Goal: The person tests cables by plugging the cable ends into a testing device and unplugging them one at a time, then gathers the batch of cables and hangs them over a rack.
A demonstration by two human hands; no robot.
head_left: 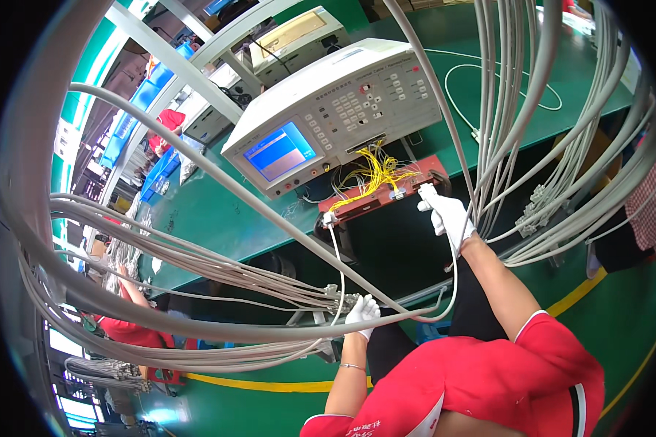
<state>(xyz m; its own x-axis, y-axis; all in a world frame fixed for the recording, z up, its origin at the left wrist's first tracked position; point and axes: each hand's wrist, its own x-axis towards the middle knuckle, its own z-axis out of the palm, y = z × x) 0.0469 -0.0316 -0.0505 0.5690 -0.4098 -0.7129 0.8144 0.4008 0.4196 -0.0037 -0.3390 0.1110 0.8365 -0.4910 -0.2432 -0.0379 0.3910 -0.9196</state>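
A white glove covers my right hand [450,215], which pinches a white cable plug [427,191] at the right end of a red connection box [375,199]. Whether the plug is seated there I cannot tell. From that hand a grey cable [455,271] hangs down in a loop. Another white plug [329,218] sits at the box's left end, its cable running downward. Lower left, my gloved left hand [363,313] is curled beside a cluster of cable connectors [338,297]; what its fingers hold is hidden. Yellow wires [379,172] join the box to a white cable tester [335,109].
The tester stands on a green table [229,211], its blue screen [279,151] lit. Thick bundles of grey cables [197,251] hang at left, and more cables [499,109] hang at right. A grey metal frame [175,62] rises behind. Co-workers in red [127,331] are at left.
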